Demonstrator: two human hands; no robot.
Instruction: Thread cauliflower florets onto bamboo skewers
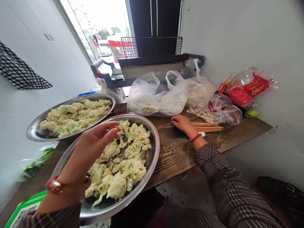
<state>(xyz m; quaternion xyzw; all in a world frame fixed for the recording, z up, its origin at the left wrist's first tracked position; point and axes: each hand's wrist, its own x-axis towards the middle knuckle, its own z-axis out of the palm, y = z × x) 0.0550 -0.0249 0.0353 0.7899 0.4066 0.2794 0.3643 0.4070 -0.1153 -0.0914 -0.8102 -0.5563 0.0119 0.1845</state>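
Observation:
My left hand [96, 142] hovers over the near steel basin [155, 148], thumb and fingers apart, with nothing visible between them. Cut cauliflower florets [118, 183] lie in that basin below it. On the wooden table, my right hand [182, 124] is at the left end of a bundle of bamboo skewers [209, 127]. Its fingers are bent and close together, and whatever they pinch is hidden. Beneath that wrist, a flat dark blade [173, 132] lies on the wood, with a short white piece [201, 134] to its right.
A second steel basin [32, 131], heaped with cauliflower, stands behind at the left. White plastic bags [156, 95] line the back of the table. To their right are a clear bag of brownish food [206, 114] and red packaging [247, 91]. A green code card [28, 205] is near left.

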